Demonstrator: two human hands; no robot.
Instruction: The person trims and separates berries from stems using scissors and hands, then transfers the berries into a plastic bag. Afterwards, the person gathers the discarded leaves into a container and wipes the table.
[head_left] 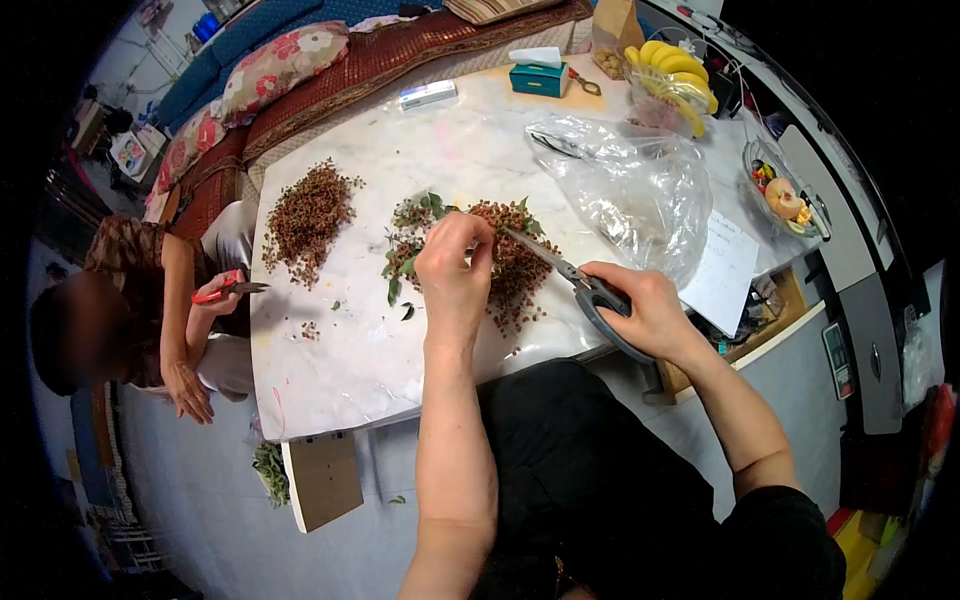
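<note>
In my right hand (645,308) is a pair of scissors (598,298) with dark grey handles. Their blades point up and left, over a pile of small reddish-brown berries on stems (522,280). My left hand (455,262) is closed in a pinch beside the blade tips, above the left part of that pile. What its fingers grip is hidden. Green leaves (400,267) lie among the stems by my left hand. A second heap of reddish-brown berries (308,222) lies on the left of the white marbled table (370,370).
Across the left edge, a person (150,310) holds red-handled pruning shears (228,287). A clear plastic bag (640,190), written paper (722,265), a fruit bowl (785,195), bananas (680,72) and a green tissue box (538,78) sit right and back. An open drawer (770,345) juts out at right.
</note>
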